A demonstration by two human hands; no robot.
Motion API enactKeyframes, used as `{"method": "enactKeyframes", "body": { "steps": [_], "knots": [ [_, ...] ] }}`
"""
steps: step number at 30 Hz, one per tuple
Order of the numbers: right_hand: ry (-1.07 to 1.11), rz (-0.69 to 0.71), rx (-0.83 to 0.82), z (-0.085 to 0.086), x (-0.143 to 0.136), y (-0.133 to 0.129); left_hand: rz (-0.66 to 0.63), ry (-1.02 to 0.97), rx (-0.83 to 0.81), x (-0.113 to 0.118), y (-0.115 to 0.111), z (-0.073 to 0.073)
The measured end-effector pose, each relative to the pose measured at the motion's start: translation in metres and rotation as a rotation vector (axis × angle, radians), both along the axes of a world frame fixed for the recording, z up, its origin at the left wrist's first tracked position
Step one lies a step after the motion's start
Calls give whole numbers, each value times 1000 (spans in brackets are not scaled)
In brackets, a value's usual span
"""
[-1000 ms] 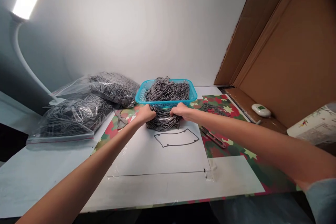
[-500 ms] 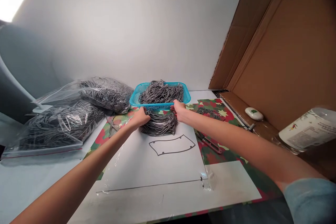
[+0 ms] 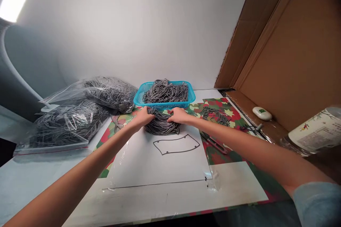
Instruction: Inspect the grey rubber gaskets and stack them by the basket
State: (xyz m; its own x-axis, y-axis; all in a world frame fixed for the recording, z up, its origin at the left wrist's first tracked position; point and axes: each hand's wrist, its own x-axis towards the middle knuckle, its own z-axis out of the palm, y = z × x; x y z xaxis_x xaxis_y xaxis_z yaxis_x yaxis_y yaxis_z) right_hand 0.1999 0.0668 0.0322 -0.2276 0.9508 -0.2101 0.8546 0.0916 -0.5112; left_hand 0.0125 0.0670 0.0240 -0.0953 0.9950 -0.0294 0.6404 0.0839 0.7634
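Note:
A bundle of thin grey cords lies on the white sheet, just in front of the blue plastic basket. My left hand grips the bundle's left end, its thumb pointing inward. On the upper right part of the same bundle, my right hand is closed with thumb and fingers around the cords. Some fingertips of both hands are hidden among the cords. More grey cords fill the basket. Below the bundle, a curved four-sided outline is drawn on the sheet.
Clear bags of grey cords are piled at the left. Loose cords and a utility knife lie on the patterned cloth at right. Farther right are a white oval device, a labelled container and a cardboard wall.
My right hand has moved from the basket's front edge down and left onto the bundle. My left hand stays at the bundle's left end. The view has shifted slightly.

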Motion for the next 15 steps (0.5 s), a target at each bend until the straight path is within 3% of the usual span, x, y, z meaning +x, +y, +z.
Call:
{"method": "enactKeyframes", "body": {
  "steps": [7,15],
  "knots": [
    [-93,143,-34,2,-7,5,-104,-208,75,1,-26,7],
    [132,145,-81,-2,2,1,-137,-497,166,8,-34,20]
  ]
}}
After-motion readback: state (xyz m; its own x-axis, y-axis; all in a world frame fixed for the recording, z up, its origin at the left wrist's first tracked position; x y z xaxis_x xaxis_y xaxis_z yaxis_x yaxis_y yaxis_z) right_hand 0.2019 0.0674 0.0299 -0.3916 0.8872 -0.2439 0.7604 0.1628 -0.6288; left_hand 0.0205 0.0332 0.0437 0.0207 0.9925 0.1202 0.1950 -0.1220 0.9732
